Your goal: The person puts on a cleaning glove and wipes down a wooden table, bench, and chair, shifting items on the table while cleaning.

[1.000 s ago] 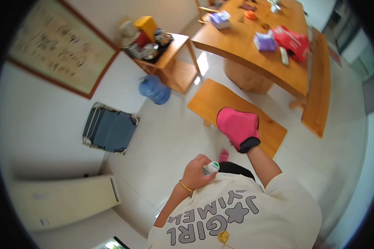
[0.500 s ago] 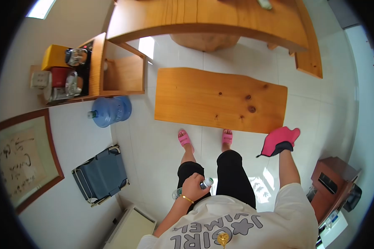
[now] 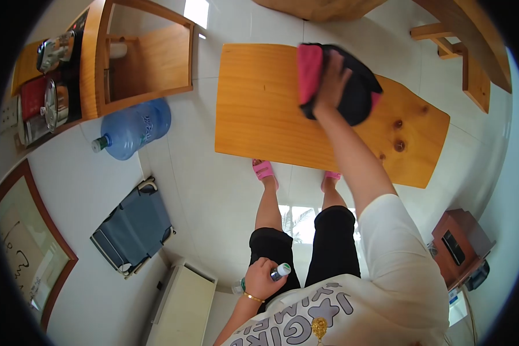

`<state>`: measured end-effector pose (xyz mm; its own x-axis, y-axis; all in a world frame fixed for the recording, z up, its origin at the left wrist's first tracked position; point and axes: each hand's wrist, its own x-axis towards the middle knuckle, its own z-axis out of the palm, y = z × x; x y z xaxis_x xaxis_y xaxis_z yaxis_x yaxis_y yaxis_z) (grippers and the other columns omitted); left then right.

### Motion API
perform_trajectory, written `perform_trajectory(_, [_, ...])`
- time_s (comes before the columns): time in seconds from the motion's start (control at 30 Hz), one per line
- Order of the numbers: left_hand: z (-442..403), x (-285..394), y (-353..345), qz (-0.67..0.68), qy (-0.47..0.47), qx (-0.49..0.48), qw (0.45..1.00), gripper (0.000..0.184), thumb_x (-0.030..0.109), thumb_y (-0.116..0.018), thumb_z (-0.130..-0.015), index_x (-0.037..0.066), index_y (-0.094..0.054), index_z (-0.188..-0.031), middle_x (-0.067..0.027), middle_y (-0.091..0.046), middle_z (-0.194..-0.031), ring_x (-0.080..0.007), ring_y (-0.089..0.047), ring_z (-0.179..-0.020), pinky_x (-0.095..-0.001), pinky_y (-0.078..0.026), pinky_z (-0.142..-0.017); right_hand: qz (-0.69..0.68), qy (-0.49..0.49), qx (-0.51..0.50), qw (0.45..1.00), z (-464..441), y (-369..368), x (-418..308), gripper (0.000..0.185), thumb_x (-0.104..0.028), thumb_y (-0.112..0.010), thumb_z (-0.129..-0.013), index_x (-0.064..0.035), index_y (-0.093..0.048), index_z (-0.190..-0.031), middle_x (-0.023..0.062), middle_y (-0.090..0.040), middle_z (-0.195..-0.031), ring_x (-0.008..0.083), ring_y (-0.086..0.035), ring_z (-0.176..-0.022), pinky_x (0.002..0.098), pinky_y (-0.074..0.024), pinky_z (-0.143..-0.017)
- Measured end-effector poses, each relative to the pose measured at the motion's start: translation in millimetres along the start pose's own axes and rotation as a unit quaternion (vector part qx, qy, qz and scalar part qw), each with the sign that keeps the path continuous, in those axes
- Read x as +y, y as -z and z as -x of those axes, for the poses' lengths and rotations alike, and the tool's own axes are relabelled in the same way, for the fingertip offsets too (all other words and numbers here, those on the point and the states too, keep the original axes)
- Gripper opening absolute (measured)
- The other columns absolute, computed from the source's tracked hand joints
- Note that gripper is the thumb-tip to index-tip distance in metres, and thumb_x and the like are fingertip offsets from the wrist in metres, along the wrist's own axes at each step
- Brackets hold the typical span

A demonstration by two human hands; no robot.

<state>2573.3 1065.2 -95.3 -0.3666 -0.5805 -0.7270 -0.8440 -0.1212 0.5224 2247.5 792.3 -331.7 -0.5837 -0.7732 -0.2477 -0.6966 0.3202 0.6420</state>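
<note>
- Pink-and-black cloth item (image 3: 358, 86): it is over the middle of the wooden bench (image 3: 259, 98), black side largely facing up, pink showing at its left edge and at its right tip. Motion blurs it, and whether it touches the wood I cannot tell.
- Right hand (image 3: 331, 83): it is against the cloth item's black side, fingers spread apart and blurred; whether they grip any of it I cannot tell.
- Left hand (image 3: 263, 279): its fingers are curled closed around a clear bottle (image 3: 281, 271) with a white-and-green cap, held in front of the black trousers (image 3: 333, 242).
- Pink slippers (image 3: 263, 169): they are on the person's feet, at the bench's near edge.
- Blue water jug (image 3: 134, 128): it lies on its side, beside the wooden stand (image 3: 150, 63).
- Folded dark-blue frame (image 3: 134, 228): it is near the wall, below the jug in view.
</note>
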Motion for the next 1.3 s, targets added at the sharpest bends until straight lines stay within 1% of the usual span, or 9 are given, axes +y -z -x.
perform_trajectory(0.07, [-4.1, -2.4, -2.1, 0.003, -0.006, -0.002, 1.000, 0.026, 0.024, -0.079, -0.063, 0.007, -0.063, -0.075, -0.0086, -0.059, -0.078, -0.0301, -0.061, -0.070, -0.0405, -0.050, -0.061, -0.120, 0.092, 0.010, 0.988, 1.0, 48.8, -37.6, 0.062, -0.019, -0.039, -0.094, -0.0060, -0.020, -0.151, 0.0089, -0.010, -0.160, 0.0267, -0.006, -0.147, 0.0557, -0.0174, -0.113])
perform_trajectory(0.17, [-6.2, -6.0, -10.0, 0.010, 0.004, -0.016, 1.000, 0.026, 0.025, -0.078, -0.063, 0.008, -0.064, -0.077, -0.0092, -0.060, -0.082, -0.0318, -0.061, -0.071, -0.0417, -0.050, -0.063, -0.195, 0.123, 0.217, 0.948, -2.9, 68.2, -110.8, 0.057, -0.012, -0.043, -0.089, -0.0039, -0.035, -0.145, 0.0122, -0.013, -0.158, 0.0302, -0.011, -0.146, 0.0616, -0.0184, -0.111])
perform_trajectory(0.3, [-10.8, -11.5, -16.8, 0.016, 0.009, -0.001, 1.000, 0.026, 0.022, -0.078, -0.062, 0.007, -0.063, -0.076, -0.0097, -0.060, -0.079, -0.0311, -0.060, -0.072, -0.0419, -0.049, -0.062, -0.343, 0.249, 0.237, 0.874, 22.3, 102.7, -141.7, 0.050, -0.024, -0.038, -0.095, -0.0273, -0.037, -0.145, 0.0146, -0.023, -0.156, 0.0317, -0.018, -0.145, 0.0662, -0.0119, -0.109])
perform_trajectory(0.47, [-23.6, 8.7, -17.9, 0.004, -0.018, 0.010, 1.000, 0.028, 0.019, -0.080, -0.062, 0.005, -0.061, -0.076, -0.0099, -0.060, -0.077, -0.0306, -0.060, -0.072, -0.0396, -0.049, -0.062, -0.380, 0.390, 0.232, 0.806, 114.7, 66.2, -126.2, 0.049, -0.023, -0.039, -0.093, -0.0225, -0.043, -0.142, 0.0133, -0.028, -0.154, 0.0289, -0.020, -0.145, 0.0609, -0.0081, -0.113])
perform_trajectory(0.53, [-25.4, 21.8, -20.0, -0.007, -0.033, -0.006, 0.999, 0.029, 0.019, -0.080, -0.061, 0.004, -0.061, -0.077, -0.0102, -0.060, -0.078, -0.0308, -0.060, -0.072, -0.0395, -0.049, -0.063, -0.423, 0.463, 0.158, 0.763, 140.0, 45.8, -95.2, 0.066, -0.042, -0.061, -0.083, -0.0236, -0.041, -0.143, 0.0106, -0.023, -0.156, 0.0251, -0.018, -0.145, 0.0594, -0.0073, -0.114])
perform_trajectory(0.67, [-25.6, 47.2, -28.1, -0.020, -0.057, -0.024, 0.998, 0.029, 0.019, -0.080, -0.061, 0.004, -0.061, -0.078, -0.0105, -0.060, -0.079, -0.0308, -0.061, -0.073, -0.0394, -0.050, -0.063, -0.554, 0.398, 0.127, 0.720, 145.9, -18.8, -43.3, 0.073, -0.050, -0.064, -0.079, -0.0242, -0.041, -0.143, 0.0080, -0.022, -0.157, 0.0236, -0.018, -0.145, 0.0580, -0.0095, -0.114])
perform_trajectory(0.8, [-33.8, 64.7, -37.8, -0.045, -0.072, -0.036, 0.996, 0.031, 0.020, -0.081, -0.061, 0.004, -0.061, -0.078, -0.0106, -0.060, -0.081, -0.0313, -0.061, -0.073, -0.0391, -0.050, -0.063, -0.516, 0.280, 0.090, 0.805, 139.7, -87.3, 56.3, 0.072, -0.050, -0.063, -0.079, -0.0274, -0.040, -0.143, 0.0095, -0.026, -0.155, 0.0288, -0.023, -0.142, 0.0622, -0.0247, -0.105])
perform_trajectory(1.07, [-42.7, 93.4, -72.6, -0.100, -0.128, -0.075, 0.984, 0.031, 0.021, -0.082, -0.061, 0.005, -0.062, -0.078, -0.0089, -0.060, -0.080, -0.0297, -0.061, -0.073, -0.0393, -0.049, -0.063, -0.385, -0.052, 0.061, 0.920, 125.6, -266.7, 276.7, 0.078, -0.046, -0.060, -0.081, -0.0213, -0.029, -0.149, 0.0154, -0.017, -0.157, 0.0374, -0.015, -0.144, 0.0629, -0.0127, -0.111])
perform_trajectory(1.3, [-38.7, 95.4, -94.2, -0.143, -0.133, -0.107, 0.975, 0.029, 0.025, -0.081, -0.061, 0.008, -0.063, -0.078, -0.0060, -0.059, -0.080, -0.0280, -0.060, -0.075, -0.0397, -0.048, -0.065, -0.385, -0.312, 0.033, 0.868, 15.8, -351.3, 350.0, 0.072, -0.058, -0.039, -0.093, -0.0183, -0.023, -0.151, 0.0196, -0.024, -0.154, 0.0356, -0.018, -0.144, 0.0548, -0.0200, -0.113])
